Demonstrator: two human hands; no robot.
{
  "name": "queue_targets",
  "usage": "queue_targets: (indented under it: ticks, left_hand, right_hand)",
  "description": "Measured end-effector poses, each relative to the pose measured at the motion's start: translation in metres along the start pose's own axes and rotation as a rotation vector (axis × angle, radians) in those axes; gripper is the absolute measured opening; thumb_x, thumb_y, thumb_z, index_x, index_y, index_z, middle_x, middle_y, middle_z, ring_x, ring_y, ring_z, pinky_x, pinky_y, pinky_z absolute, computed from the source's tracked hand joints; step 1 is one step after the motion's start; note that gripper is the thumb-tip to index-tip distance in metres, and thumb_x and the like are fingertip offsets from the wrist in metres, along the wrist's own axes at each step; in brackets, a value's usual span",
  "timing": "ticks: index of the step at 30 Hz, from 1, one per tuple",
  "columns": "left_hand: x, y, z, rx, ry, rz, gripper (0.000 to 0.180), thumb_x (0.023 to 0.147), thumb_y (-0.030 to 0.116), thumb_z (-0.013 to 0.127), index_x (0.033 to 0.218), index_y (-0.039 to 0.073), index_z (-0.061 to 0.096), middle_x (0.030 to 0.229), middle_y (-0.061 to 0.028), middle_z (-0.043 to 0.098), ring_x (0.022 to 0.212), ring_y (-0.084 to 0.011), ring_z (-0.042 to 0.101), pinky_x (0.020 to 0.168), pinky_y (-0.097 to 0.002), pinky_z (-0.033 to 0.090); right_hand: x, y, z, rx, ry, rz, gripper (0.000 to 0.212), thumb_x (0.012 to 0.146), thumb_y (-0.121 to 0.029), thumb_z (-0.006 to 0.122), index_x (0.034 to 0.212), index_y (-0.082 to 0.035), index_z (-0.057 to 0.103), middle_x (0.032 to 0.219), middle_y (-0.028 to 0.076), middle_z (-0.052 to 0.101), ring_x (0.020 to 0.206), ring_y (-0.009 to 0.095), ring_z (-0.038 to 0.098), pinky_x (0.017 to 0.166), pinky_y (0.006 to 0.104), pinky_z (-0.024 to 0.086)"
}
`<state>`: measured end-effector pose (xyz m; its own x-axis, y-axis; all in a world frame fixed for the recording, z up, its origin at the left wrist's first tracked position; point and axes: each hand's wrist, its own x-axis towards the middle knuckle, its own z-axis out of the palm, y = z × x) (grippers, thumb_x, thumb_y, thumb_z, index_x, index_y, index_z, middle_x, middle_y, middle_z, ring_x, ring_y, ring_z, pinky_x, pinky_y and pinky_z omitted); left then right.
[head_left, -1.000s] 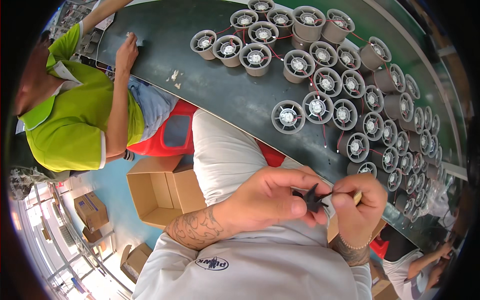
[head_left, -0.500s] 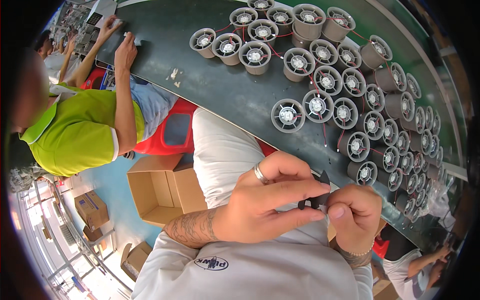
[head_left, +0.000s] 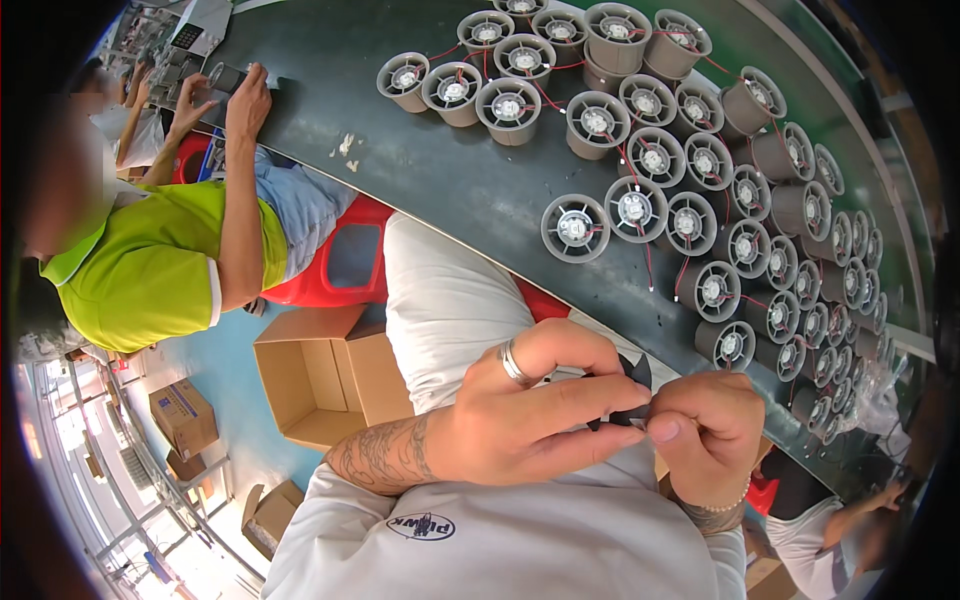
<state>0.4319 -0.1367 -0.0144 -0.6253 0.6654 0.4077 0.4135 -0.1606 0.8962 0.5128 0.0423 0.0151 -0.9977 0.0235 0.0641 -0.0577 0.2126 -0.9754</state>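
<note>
Over my lap, my left hand (head_left: pixel 535 405) holds a small black fan wheel (head_left: pixel 632 385) between its thumb and fingers. Pointed blades stick out past the fingertips, while the palm side of the part is hidden. My right hand (head_left: pixel 708 425) is closed against the wheel's right side, thumb pressed to the curled index finger. Whatever that pinch grips is too small or covered to make out. On the bench beyond, the nearest grey round fan housing (head_left: pixel 576 229) stands with its spoked face up.
Many grey housings with red wires (head_left: pixel 650 265) crowd the dark bench (head_left: pixel 440 190), some stacked. A co-worker in a green shirt (head_left: pixel 160 265) sits at left, holding a grey cylinder (head_left: pixel 228 78). An open cardboard box (head_left: pixel 320 385) and red stool (head_left: pixel 340 260) are nearby. Another person (head_left: pixel 815 535) sits lower right.
The black fan wheel has turned in my fingers, showing more blades at its top. Both hands stay close together, the left shifted slightly. The co-worker's hands now show a grey cylinder.
</note>
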Motion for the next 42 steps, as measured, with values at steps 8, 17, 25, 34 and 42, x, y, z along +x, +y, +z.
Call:
queue_targets:
  ticks: [8, 17, 25, 34, 42]
  left_hand:
    - [0.002, -0.004, 0.008, -0.004, 0.12, 0.126, 0.032, 0.063, 0.004, 0.079, 0.092, -0.001, 0.066, 0.091, -0.0096, 0.056, 0.07, -0.0193, 0.058, 0.057, -0.0284, 0.048]
    - [-0.003, -0.001, 0.004, -0.022, 0.06, 0.109, 0.031, 0.061, 0.004, 0.083, 0.087, -0.003, 0.066, 0.092, -0.0117, 0.051, 0.075, -0.0253, 0.058, 0.06, -0.0316, 0.048]
    - [-0.004, -0.002, 0.004, -0.055, 0.06, 0.109, 0.03, 0.06, 0.002, 0.082, 0.085, -0.003, 0.066, 0.09, -0.0117, 0.052, 0.072, -0.0255, 0.057, 0.057, -0.0311, 0.047]
    - [-0.007, -0.002, 0.003, -0.066, 0.073, 0.153, 0.03, 0.06, 0.002, 0.082, 0.085, -0.003, 0.066, 0.09, -0.0115, 0.053, 0.069, -0.0248, 0.056, 0.055, -0.0318, 0.047]
    - [-0.008, 0.0, 0.002, -0.116, 0.073, 0.169, 0.025, 0.063, 0.001, 0.081, 0.082, -0.002, 0.066, 0.087, -0.0104, 0.054, 0.069, -0.0245, 0.057, 0.057, -0.0324, 0.048]
  right_hand:
    - [-0.001, -0.001, 0.0, 0.089, -0.026, 0.058, 0.009, 0.078, -0.005, 0.065, 0.069, -0.001, 0.063, 0.054, 0.006, 0.058, 0.042, 0.015, 0.052, 0.041, 0.0251, 0.038]
    - [-0.001, -0.001, 0.0, 0.119, -0.073, 0.013, 0.01, 0.077, -0.003, 0.064, 0.068, 0.0, 0.063, 0.059, 0.006, 0.06, 0.044, 0.016, 0.054, 0.041, 0.0253, 0.04]
    - [-0.004, -0.001, 0.001, 0.106, -0.078, -0.006, 0.008, 0.076, -0.002, 0.064, 0.068, 0.0, 0.063, 0.058, 0.007, 0.06, 0.044, 0.017, 0.054, 0.041, 0.0255, 0.041]
    - [-0.005, 0.001, 0.012, 0.09, 0.004, -0.064, 0.027, 0.082, -0.018, 0.063, 0.062, -0.001, 0.057, 0.049, 0.004, 0.052, 0.035, 0.015, 0.045, 0.036, 0.0273, 0.032]
    - [-0.006, 0.004, 0.017, 0.102, -0.001, -0.171, 0.031, 0.083, -0.02, 0.063, 0.061, 0.0, 0.055, 0.048, 0.004, 0.051, 0.034, 0.016, 0.044, 0.034, 0.0274, 0.03]
